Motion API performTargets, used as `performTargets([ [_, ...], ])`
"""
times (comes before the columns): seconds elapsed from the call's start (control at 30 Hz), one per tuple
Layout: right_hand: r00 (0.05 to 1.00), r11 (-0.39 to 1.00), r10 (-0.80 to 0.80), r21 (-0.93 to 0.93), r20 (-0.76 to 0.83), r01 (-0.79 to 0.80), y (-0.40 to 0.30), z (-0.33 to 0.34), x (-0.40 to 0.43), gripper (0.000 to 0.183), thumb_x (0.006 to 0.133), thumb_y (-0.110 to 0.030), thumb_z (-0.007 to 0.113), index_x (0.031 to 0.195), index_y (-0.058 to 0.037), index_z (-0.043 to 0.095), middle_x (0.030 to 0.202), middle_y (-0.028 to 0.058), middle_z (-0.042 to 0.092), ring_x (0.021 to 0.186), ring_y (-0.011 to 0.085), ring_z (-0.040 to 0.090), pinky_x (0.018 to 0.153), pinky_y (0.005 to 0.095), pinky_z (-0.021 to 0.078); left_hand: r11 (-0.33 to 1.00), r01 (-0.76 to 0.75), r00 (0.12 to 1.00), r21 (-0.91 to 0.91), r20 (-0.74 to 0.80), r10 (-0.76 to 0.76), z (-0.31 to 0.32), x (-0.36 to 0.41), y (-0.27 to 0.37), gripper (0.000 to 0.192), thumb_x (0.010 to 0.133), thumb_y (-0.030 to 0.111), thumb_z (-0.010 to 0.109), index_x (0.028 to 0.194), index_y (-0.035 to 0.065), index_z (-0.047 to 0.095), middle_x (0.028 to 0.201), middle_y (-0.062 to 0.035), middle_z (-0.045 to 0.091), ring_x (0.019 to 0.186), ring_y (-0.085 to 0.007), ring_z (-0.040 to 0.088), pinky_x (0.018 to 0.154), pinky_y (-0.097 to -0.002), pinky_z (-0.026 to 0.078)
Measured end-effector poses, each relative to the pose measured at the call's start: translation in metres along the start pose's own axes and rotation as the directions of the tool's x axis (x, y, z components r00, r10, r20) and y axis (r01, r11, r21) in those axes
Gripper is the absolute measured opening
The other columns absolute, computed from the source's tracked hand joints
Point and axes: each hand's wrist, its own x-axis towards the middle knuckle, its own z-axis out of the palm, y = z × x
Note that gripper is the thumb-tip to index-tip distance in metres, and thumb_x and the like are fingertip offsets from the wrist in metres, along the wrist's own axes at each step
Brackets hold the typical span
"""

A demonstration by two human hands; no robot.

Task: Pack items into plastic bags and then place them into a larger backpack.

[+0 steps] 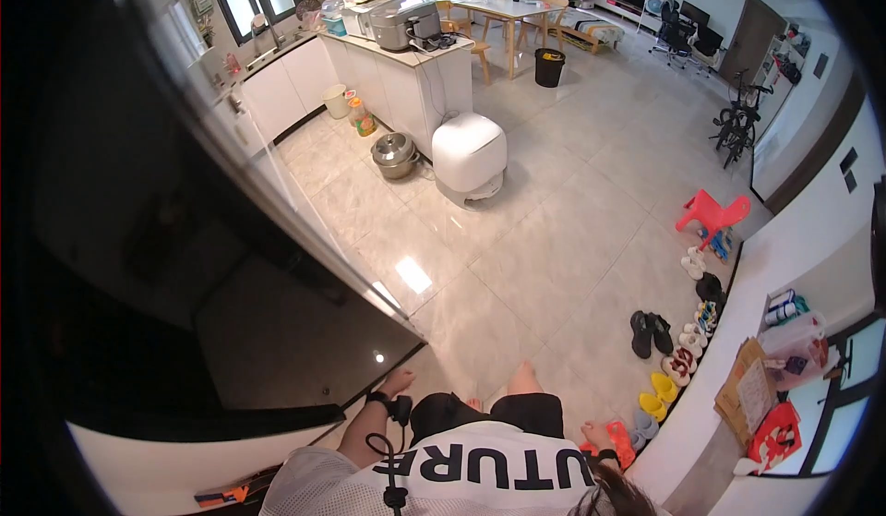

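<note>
At the lower left, my left hand (398,382) hangs beside the dark glossy refrigerator or cabinet front (297,322), a black band and small device at its wrist. I see nothing held in it, though its fingers are small and partly curled. My right hand (597,434) hangs low on the right, near red-orange footwear (621,440) on the floor. Whether it touches that footwear or holds anything is unclear. Between my hands are my black shorts (529,412) and bare feet on the tiled floor (498,322).
Shoes (677,366) line the right wall, with black sandals (651,334) and a red child's chair (713,215) nearby. Ahead stand a white robot-vacuum dock (469,156), a steel pot (394,156) and a kitchen counter (387,94). A paper bag (744,395) lies on the right ledge.
</note>
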Motion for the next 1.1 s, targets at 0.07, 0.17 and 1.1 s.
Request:
performTargets([
  [0.07,1.000,1.000,-0.011,-0.028,0.020,0.012,-0.039,-0.034,0.054,0.043,0.078,-0.034,0.054,0.108,-0.0042,0.058,0.105,0.0182,0.060,0.098,0.0296,0.058,0.084,0.0352,0.0448,0.977,-0.191,0.981,0.094,-0.002,0.192,-0.006,0.032,0.075,0.036,0.078,0.031,0.051,0.096,0.0016,0.062,0.090,-0.0167,0.064,0.083,-0.0272,0.062,0.075,-0.0348,0.047],
  [0.17,0.996,0.992,-0.037,-0.118,0.076,0.046,-0.081,-0.079,0.125,0.044,0.077,-0.034,0.056,0.109,-0.0048,0.058,0.105,0.0167,0.060,0.098,0.0295,0.057,0.085,0.0352,0.0445,0.976,-0.210,0.977,0.061,-0.028,0.212,-0.016,0.081,0.151,0.039,0.079,0.033,0.051,0.104,0.0041,0.060,0.099,-0.0169,0.062,0.092,-0.0291,0.059,0.081,-0.0343,0.046],
  [1.1,0.846,0.770,-0.328,-0.401,0.420,0.497,-0.684,-0.279,0.666,0.044,0.078,-0.034,0.054,0.113,-0.0072,0.056,0.111,0.0159,0.057,0.104,0.0303,0.054,0.089,0.0370,0.0421,0.923,0.065,0.903,-0.379,-0.372,-0.216,-0.295,0.396,0.277,0.032,0.081,0.031,0.052,0.093,0.0018,0.060,0.070,-0.0090,0.060,0.065,-0.0193,0.057,0.060,-0.0325,0.045],
])
